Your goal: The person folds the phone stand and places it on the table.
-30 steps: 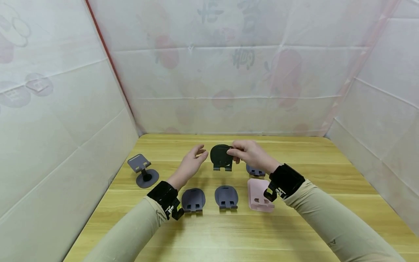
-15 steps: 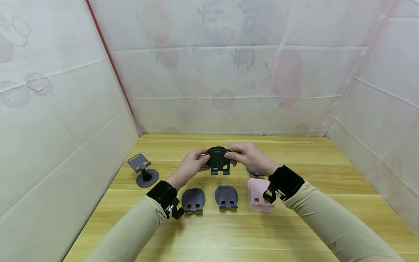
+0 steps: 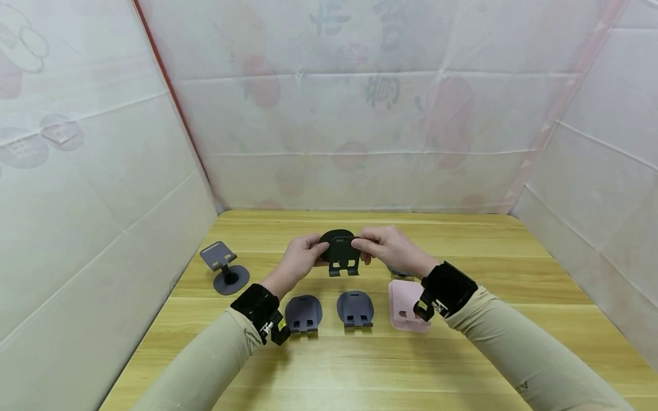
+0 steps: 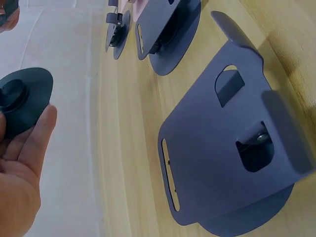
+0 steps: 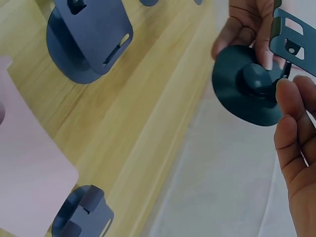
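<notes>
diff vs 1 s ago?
The left hand closed in and took hold of the black stand, which only the right hand held before; the stand's plate now hangs lower. The stands on the table stayed put.

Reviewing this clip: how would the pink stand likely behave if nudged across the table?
The pink stand lies folded flat on the wooden table, so it would probably slide, not tip or roll. Its thin sheet-like plate looks stiff and probably light. The smooth finish may make it slippery to pinch.
</notes>
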